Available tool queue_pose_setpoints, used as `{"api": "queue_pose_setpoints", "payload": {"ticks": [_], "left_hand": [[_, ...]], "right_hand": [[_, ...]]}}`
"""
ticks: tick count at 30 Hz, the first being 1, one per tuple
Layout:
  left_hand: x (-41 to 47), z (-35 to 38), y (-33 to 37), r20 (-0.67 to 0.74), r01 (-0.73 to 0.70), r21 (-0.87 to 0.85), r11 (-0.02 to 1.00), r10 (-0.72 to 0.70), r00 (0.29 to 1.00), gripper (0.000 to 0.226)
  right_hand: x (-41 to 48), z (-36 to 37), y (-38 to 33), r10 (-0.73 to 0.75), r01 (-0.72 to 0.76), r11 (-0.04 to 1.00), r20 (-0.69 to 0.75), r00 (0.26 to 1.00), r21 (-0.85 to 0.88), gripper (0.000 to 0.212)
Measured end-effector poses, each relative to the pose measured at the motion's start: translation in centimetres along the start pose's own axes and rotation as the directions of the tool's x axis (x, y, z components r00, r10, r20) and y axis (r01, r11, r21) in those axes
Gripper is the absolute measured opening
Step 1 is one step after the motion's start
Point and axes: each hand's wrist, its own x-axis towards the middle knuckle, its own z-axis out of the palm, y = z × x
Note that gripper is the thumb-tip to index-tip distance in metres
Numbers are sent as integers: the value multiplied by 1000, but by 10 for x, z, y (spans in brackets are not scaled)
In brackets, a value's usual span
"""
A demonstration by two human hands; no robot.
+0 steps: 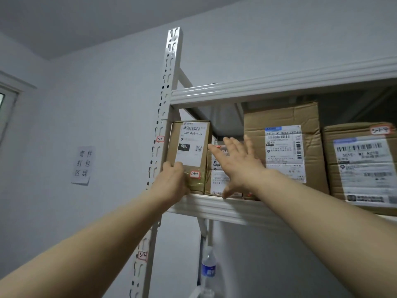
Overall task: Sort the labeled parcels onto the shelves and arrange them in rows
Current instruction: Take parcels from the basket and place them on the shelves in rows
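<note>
Gripping the lower left corner of the tall parcel [191, 147] with the left hand [173, 182], upright at the left end of the shelf [214, 206], beside the post [165, 104]. Holding the right hand [240, 166] open, fingers spread, before the smaller parcel [214, 181] just beside it.

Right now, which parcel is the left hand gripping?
The narrow upright parcel at the row's far left, tagged 3-1-1; the left hand grips its lower corner.

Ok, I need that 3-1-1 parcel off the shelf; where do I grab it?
Probably the top front edge, from the front: the 3-1-1 parcel stands upright with open space above, while the shelf post and a shorter parcel hem its sides.
</note>
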Motion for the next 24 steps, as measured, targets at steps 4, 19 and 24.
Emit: {"api": "queue_pose_setpoints", "payload": {"ticks": [4,19,24], "left_hand": [[2,4,-8,-14,-2,-30,1000,2,1000,57],[14,14,-16,-76,-12,58,998,16,997,38],[17,13,-15,-72,-9,89,996,15,997,33]], "right_hand": [[2,1,-4,3,-3,999,-3,1000,-47,124],[8,10,-4,6,-5,993,15,1000,-121,110],[9,15,-3,19,-18,992,6,1000,-124,108]]}}
